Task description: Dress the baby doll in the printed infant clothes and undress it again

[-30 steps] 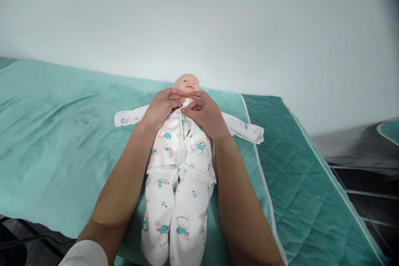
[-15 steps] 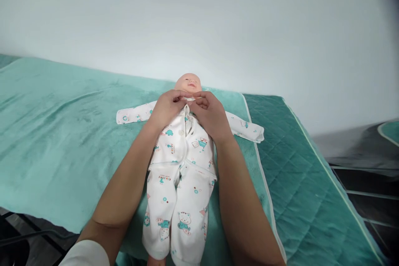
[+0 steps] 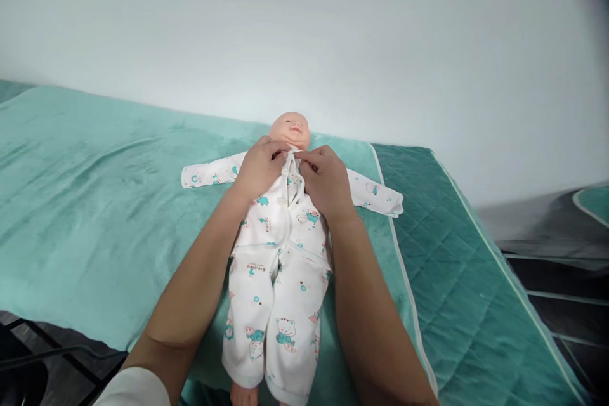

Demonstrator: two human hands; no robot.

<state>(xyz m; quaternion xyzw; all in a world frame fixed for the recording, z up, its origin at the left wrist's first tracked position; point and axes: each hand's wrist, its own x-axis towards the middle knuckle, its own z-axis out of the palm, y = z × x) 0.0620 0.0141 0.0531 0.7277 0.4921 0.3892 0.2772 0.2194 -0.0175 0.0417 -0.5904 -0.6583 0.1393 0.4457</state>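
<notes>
The doll (image 3: 280,228) lies on its back on the towel (image 3: 95,203), with the quilted mat (image 3: 457,254) to its right.

Both hands have slid down off the doll's (image 3: 291,130) chin, so its face now shows in full. The left hand (image 3: 259,165) and right hand (image 3: 326,181) pinch the printed top (image 3: 280,222) lower, its front gap narrower, and a bare foot (image 3: 242,395) has come into view

No legible text; tiny red lettering (image 3: 254,270) on the doll's romper (image 3: 280,247) unreadable
</notes>
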